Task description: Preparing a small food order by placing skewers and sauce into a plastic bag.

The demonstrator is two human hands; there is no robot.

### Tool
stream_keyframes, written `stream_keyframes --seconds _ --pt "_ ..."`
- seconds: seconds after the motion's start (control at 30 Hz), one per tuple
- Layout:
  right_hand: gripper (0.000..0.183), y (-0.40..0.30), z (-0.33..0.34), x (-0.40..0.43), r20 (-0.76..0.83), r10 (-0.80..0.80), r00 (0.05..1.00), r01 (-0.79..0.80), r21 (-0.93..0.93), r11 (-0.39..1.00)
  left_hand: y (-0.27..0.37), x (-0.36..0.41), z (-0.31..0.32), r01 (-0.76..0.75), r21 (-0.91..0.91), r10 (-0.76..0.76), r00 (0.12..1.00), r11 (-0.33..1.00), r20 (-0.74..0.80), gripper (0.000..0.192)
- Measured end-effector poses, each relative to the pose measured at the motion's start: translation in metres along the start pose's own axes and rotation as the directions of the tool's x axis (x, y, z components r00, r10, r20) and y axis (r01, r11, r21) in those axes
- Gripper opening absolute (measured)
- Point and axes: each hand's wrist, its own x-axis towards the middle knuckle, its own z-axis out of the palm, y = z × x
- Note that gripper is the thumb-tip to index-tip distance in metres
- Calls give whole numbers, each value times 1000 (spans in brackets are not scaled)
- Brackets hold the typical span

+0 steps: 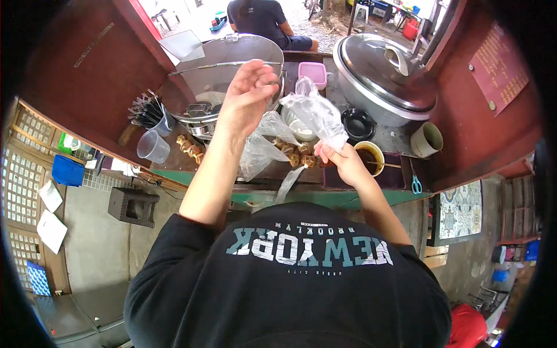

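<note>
My right hand (343,161) grips a clear plastic bag (320,115) near one end, and the film puffs up and away from my fingers. My left hand (252,98) is raised over the counter, fingers loosely bent and apart, with nothing visible in it. Below and between the hands lie more clear plastic bags (260,152) and several small knotted bags of brown sauce (294,153). A white bowl (300,129) is partly covered by the held bag. By my right hand stand a tub of dark sauce (364,152) with a stick in it and black bowls (358,125).
A large lidded metal pot (378,74) stands back right, a round steel container with a clear lid (256,45) back left. Scissors (416,185) and a cup (426,139) sit right; a clear cup (153,147) and wrapped black utensils (148,114) left. A person (261,21) sits beyond.
</note>
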Motion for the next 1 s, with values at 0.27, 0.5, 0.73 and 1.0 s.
stream_keyframes --seconds 0.27,0.5,0.73,1.0 --pt "31 -13 2 -4 313 112 943 -165 149 975 -40 -40 43 493 256 -555 750 832 360 64" --pt "32 -14 6 -1 435 32 900 -71 74 995 -22 -24 55 214 515 -329 934 830 142 44" --pt "31 -5 4 0 427 30 904 -46 27 999 -33 -29 63 162 536 -258 960 829 109 24" --pt "28 -10 12 -2 320 -4 947 0 14 1000 -42 -30 64 141 516 -187 982 845 37 20"
